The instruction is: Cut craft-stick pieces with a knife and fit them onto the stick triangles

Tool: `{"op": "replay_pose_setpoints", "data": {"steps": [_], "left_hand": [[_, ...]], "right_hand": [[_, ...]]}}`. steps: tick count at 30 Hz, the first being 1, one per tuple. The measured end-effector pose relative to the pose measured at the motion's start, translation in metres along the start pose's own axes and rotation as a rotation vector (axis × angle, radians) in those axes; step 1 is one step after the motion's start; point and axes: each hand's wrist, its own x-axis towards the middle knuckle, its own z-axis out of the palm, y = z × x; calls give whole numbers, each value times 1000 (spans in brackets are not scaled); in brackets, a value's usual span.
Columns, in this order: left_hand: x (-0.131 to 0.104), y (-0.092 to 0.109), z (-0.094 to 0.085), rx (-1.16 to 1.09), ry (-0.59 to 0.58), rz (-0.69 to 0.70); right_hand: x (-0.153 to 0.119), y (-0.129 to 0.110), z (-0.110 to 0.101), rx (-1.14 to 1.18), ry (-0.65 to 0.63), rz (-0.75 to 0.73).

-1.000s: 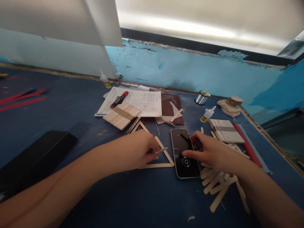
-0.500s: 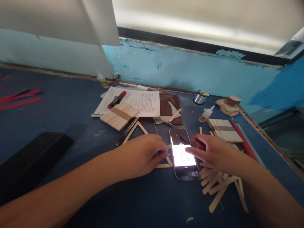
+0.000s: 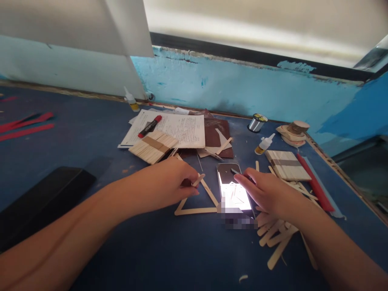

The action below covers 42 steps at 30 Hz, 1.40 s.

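Note:
My left hand (image 3: 178,182) pinches a short wooden stick piece (image 3: 199,180) above a frame of craft sticks (image 3: 197,210) lying on the blue table. The frame has a triangular lower part; my hand hides its upper left. Over the right edge of a phone (image 3: 235,194) with a brightly lit screen is my right hand (image 3: 260,186), its fingers closed around a thin dark tool (image 3: 235,171) whose tip points left. Loose craft sticks (image 3: 277,238) lie in a pile below my right wrist.
Behind are papers (image 3: 184,131), a red-capped marker (image 3: 150,126) and a banded stick bundle (image 3: 153,147). On the right stand a glue bottle (image 3: 264,144), a wire spool (image 3: 257,123) and another bundle (image 3: 287,165). A black case (image 3: 51,202) lies left.
My left hand has moved left, away from the phone, with the stick piece, uncovering more of the frame. My right hand has shifted slightly left, and the dark tool's tip now points over the phone.

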Motion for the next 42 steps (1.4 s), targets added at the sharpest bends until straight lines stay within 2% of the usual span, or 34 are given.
{"op": "replay_pose_setpoints", "data": {"steps": [20,30,33,35,37,39,42], "left_hand": [[-2,4,0,-98,-44,-39],[-5,4,0,-166,15,-33],[-2,6,2,-343,75,-35],[1,11,4,-565,149,-22],[6,16,9,-830,222,0],[10,21,15,-1061,261,7],[14,26,22,-1258,289,1]], "right_hand": [[3,-1,5,-28,2,16],[3,5,9,13,52,-29],[3,6,5,38,145,-11],[0,3,0,103,239,-13],[-7,-4,-5,253,303,-91],[-15,-13,-5,474,275,-218],[-23,-27,0,789,111,-328]]}}
